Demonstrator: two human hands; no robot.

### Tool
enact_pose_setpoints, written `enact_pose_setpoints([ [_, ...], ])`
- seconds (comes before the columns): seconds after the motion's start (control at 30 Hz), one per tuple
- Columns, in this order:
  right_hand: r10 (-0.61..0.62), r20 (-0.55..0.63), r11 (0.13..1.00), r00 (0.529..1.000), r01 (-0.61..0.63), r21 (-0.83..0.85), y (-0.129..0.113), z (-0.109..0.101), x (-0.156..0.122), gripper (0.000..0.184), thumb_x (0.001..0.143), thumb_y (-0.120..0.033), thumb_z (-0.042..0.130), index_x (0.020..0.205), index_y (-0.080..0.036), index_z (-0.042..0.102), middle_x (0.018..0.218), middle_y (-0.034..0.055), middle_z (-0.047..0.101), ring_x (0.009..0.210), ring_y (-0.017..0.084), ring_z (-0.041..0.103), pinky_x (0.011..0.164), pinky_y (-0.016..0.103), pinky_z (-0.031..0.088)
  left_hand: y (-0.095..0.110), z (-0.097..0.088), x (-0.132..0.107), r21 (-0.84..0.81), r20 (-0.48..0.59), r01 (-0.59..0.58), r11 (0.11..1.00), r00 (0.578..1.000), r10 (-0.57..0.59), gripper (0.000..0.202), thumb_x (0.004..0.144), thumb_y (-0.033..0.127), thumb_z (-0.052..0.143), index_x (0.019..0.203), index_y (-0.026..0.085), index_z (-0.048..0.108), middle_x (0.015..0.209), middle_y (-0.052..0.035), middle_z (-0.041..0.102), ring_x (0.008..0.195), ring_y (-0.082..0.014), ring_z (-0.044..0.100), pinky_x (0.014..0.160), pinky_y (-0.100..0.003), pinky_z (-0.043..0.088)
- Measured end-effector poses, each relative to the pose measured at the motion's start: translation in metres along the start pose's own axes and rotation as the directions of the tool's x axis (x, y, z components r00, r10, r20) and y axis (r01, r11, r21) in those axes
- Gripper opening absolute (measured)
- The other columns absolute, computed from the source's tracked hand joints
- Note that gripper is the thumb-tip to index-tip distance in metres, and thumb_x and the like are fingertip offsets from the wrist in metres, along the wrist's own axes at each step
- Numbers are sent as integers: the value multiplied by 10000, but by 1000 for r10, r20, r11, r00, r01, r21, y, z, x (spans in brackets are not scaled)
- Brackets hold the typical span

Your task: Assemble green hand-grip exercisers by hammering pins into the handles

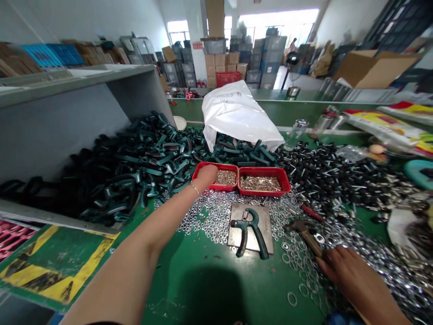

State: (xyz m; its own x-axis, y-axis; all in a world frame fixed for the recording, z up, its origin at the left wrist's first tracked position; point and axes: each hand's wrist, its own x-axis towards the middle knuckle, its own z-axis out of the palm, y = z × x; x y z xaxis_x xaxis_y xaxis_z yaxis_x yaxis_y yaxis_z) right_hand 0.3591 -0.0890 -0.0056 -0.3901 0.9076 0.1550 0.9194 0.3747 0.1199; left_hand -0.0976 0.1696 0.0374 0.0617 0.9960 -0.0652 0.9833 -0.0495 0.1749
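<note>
My left hand (205,175) reaches forward into the left red tray (200,171), fingers curled down over the small metal parts; what it pinches is hidden. My right hand (352,271) rests on the green table among loose metal rings (304,266), fingers closed near the wooden handle of a hammer (306,232). A dark green hand-grip exerciser (249,231) lies on a small metal plate (262,212) between my hands. The right red tray (282,179) holds metal pins.
A big heap of dark green grip handles (142,162) fills the left and back. A white plastic bag (237,113) lies behind the trays. Black and metal parts (331,176) pile up at the right. A grey shelf (67,108) stands at left; cardboard boxes are far back.
</note>
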Motion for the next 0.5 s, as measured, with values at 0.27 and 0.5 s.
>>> enact_pose_setpoints([
  [0.27, 182, 273, 732, 945, -315, 604, -37, -43, 38, 334, 950, -507, 430, 1058, -207, 532, 745, 36, 658, 601, 201, 620, 552, 295, 480, -13, -1, -13, -118, -191, -45, 992, 981, 22, 233, 882, 143, 509, 1053, 132, 668, 994, -130, 721, 955, -230, 670, 849, -298, 498],
  [0.5, 102, 226, 730, 969, -227, 644, -96, -82, 69, 316, 996, -464, 343, 1081, -234, 541, 867, 70, 702, 725, 225, 676, 658, 314, 506, -19, 11, -12, -255, -235, -176, 951, 965, 115, 189, 880, 199, 539, 841, 147, 717, 894, -90, 723, 864, -208, 650, 838, -296, 477],
])
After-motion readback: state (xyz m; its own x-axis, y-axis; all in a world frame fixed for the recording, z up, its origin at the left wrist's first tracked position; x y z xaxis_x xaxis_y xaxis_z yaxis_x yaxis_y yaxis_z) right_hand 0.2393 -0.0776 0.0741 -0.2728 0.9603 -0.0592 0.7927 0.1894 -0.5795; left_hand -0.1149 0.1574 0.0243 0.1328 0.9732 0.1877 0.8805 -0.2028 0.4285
